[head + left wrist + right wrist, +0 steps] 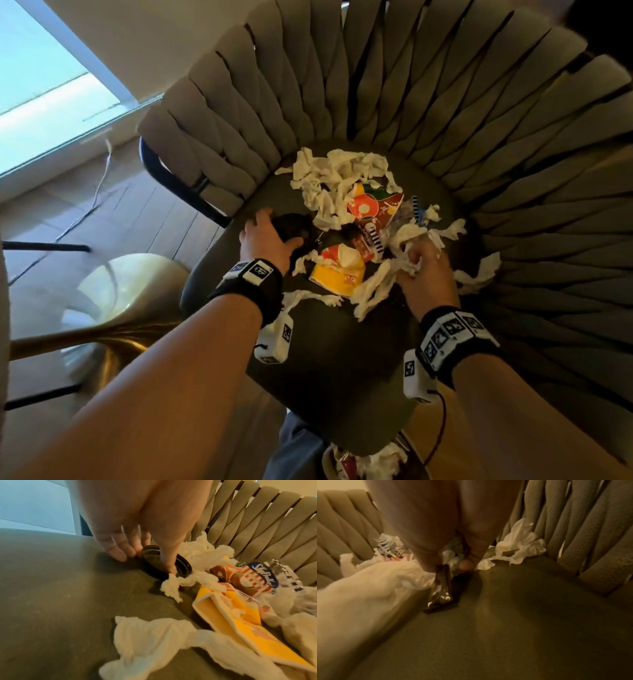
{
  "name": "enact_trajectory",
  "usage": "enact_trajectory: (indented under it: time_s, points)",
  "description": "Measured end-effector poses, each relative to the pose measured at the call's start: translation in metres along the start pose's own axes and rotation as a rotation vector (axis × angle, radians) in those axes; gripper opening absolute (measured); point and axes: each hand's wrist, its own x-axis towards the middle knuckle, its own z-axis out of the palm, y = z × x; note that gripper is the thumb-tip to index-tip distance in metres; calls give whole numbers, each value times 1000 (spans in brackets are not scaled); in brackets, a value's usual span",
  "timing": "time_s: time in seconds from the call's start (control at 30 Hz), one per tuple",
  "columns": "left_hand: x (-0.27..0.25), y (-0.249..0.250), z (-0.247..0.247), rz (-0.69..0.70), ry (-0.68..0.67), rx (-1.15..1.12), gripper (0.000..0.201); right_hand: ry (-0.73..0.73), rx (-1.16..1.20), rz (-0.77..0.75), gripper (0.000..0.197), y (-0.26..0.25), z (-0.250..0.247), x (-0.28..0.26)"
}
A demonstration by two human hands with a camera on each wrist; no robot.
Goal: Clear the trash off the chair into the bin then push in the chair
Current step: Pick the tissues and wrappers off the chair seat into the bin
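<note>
Trash sits mid-seat on the chair, just fwd of both hands, pile spreading left-right across the seat & back toward the woven backrest. Left hand at the pile's left edge, thumb in & fingers round the rim of a black lid, gripping it. Right hand at the right side, closed on a bunch of white tissue w/ a dark wrapper hanging from it. The bin is near, below the seat's front edge, already holding some trash. Count: 1 lid, 2 bright snack packets (red, yellow), approx 6+ tissue wads, exact no. can't tell
</note>
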Motion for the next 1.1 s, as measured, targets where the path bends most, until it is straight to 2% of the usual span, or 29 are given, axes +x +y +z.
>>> enact_trajectory:
  time_s: [0.07,0.13,0.2,0.23,0.33,0.47,0.6,0.8,0.97,1.1]
  points:
    - [-1,-5,-5,21,-18,-117,56,34,154,34,36,1,-7,-4]
    - [-15,-10,-13,70,-26,-251,35,66,331,67,49,-2,-15,-14]
    - [-37,-11,-15,136,-63,-357,30,103,480,101,67,-4,-21,-25]
    - [-48,-10,-13,172,-107,-369,32,123,521,123,68,-5,-24,-30]
    - [-66,0,10,222,-269,-173,46,166,571,166,51,-4,-31,-44]
    - [-70,18,42,244,-285,107,44,194,648,148,38,-2,-42,-67]
    - [-68,23,50,260,-294,35,43,206,740,105,30,6,-52,-86]
    - [-115,14,17,325,-127,-194,26,150,845,-1,30,18,-75,-126]
    - [-199,-1,-5,355,-54,-322,43,74,864,-165,35,29,-100,-184]
    - [-280,-23,3,281,-132,-388,82,-19,861,-283,36,54,-121,-247]
